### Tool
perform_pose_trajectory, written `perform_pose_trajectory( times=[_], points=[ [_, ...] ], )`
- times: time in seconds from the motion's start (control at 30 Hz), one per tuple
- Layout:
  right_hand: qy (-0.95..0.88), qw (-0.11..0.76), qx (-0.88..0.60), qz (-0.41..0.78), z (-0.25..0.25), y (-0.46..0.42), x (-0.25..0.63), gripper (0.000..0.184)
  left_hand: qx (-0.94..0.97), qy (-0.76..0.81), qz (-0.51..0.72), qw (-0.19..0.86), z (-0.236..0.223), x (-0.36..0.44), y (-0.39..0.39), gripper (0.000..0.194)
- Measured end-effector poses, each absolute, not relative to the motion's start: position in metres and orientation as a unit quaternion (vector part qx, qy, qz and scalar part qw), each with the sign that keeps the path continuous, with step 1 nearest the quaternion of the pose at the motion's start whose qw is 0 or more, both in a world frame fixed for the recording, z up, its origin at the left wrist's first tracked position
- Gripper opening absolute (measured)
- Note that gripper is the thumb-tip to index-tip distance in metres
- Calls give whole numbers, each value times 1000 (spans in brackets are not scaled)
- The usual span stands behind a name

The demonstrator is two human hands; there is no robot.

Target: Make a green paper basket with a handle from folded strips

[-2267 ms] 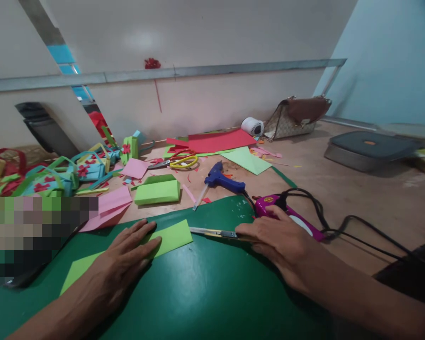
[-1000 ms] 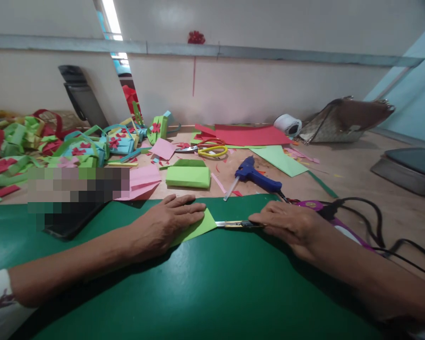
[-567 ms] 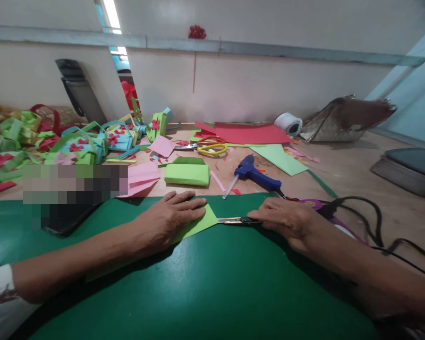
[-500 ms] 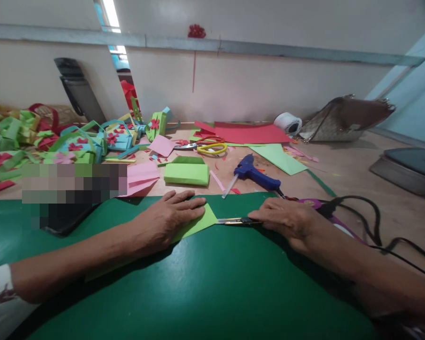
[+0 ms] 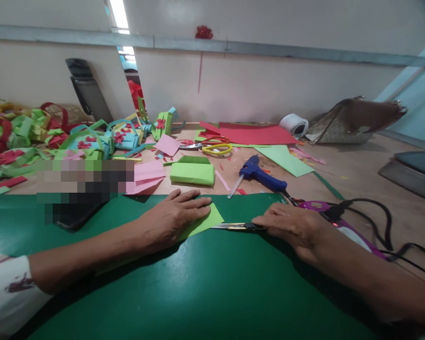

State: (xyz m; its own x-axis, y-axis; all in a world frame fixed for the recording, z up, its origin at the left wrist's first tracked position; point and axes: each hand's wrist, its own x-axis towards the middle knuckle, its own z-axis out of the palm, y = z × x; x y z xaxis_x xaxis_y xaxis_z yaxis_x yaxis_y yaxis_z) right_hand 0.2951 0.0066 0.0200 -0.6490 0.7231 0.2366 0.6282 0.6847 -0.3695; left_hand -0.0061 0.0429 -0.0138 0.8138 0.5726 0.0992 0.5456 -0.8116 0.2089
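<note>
My left hand (image 5: 179,215) lies flat with its fingers stretched out, pressing a light green sheet of paper (image 5: 209,220) onto the green mat (image 5: 184,288). Much of that paper is hidden under the palm and forearm; a pointed corner shows to the right of the fingers. In my right hand (image 5: 293,224) is a box cutter (image 5: 239,226), held low and nearly level. Its blade points left and lies along the near edge of the paper, close to the corner. Whether the blade is under the paper or beside it, I cannot tell.
Beyond the mat are a folded green paper box (image 5: 192,174), a blue glue gun (image 5: 262,174), yellow-handled scissors (image 5: 217,148) and red sheets (image 5: 257,133). A dark phone (image 5: 80,212) lies left. Paper baskets (image 5: 88,144) are heaped farther left. A purple power strip (image 5: 354,233) with cables is right.
The box cutter's blade has shifted from the paper's corner to its near edge, a little left and toward me. My left hand stays on the paper. The whole view has shifted slightly.
</note>
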Motion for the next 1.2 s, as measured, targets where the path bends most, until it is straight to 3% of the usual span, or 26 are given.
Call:
perform_pose_trajectory(
  times=[0.43, 1.0, 1.2],
  points=[
    [-908, 89, -382, 146, 36, -2, 267, 29, 948, 295, 75, 98, -12, -7, 42, 56],
    [-921, 91, -355, 129, 27, 2, 244, 35, 947, 295, 96, 84, -11, 0, 43, 51],
    [-924, 102, -353, 109, 30, 13, 260, 34, 937, 322, 122, 52, -8, 26, 47, 39]
  ],
)
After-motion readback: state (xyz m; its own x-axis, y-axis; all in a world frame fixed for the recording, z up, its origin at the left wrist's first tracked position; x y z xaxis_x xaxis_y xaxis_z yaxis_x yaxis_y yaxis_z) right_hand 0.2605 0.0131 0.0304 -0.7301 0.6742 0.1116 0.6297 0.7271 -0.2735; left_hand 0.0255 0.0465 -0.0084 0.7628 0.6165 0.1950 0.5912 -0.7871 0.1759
